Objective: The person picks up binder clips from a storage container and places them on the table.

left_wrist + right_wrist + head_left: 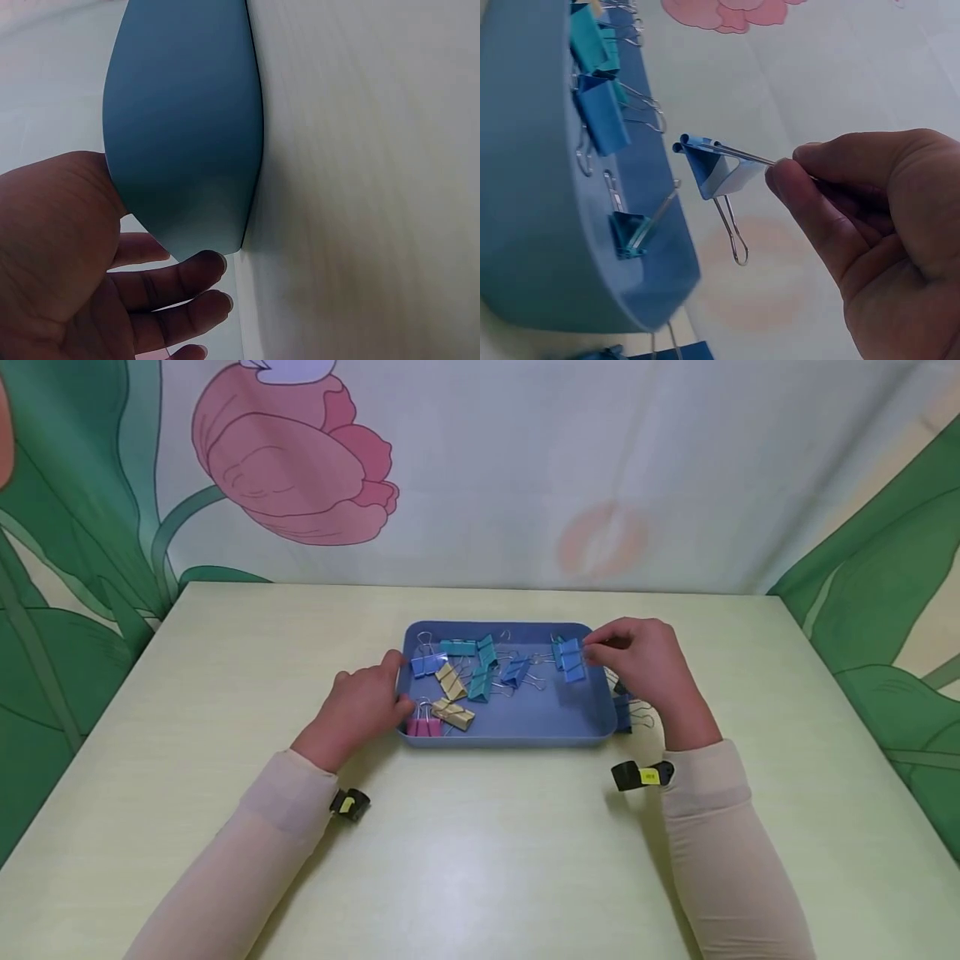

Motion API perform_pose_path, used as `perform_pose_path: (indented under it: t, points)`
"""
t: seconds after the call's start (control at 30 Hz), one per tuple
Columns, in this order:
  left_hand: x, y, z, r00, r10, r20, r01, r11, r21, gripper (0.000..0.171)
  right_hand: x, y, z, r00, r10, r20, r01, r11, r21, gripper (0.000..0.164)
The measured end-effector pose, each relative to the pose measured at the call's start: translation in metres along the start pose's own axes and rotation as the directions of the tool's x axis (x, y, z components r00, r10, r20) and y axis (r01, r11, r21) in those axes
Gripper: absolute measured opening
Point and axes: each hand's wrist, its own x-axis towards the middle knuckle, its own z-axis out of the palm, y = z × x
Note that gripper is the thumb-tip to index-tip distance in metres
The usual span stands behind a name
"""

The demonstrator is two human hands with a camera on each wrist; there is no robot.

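Observation:
A blue plastic tray (pixel 547 714) lies on the table with several binder clips in it. My left hand (pixel 363 706) holds the tray's left end, thumb on the rim; in the left wrist view its other fingers bend beside the tray wall (pixel 184 127). My right hand (pixel 645 656) pinches a wire handle of a blue binder clip (pixel 712 169) between thumb and index finger. This clip hangs above the right part of the tray, its other handle pointing down. Below it, a teal binder clip (pixel 630 234) sits in the tray.
Teal clips (pixel 480 683), gold clips (pixel 453 714), a pink clip (pixel 424 727) and blue clips (pixel 516 671) lie mostly in the tray's left half. Outside its right end are dark blue clips (pixel 622 714), partly hidden by the right hand. A printed curtain (pixel 487 477) hangs behind the table.

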Motion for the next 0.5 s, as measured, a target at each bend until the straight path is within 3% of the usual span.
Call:
perform_pose_path:
  t: [0.23, 0.5]
  points:
    - [0.001, -0.001, 0.0, 1.0, -0.002, 0.004, 0.002, 1.0, -0.004, 0.053, -0.006, -0.003, -0.015, 0.998, 0.046, -0.03, -0.045, 0.999, 0.027, 0.02]
    - [0.001, -0.001, 0.0, 1.0, -0.006, 0.009, 0.006, 1.0, -0.01, 0.053, -0.008, 0.0, -0.028, 0.995, 0.006, -0.104, -0.006, 1.0, 0.001, 0.02]
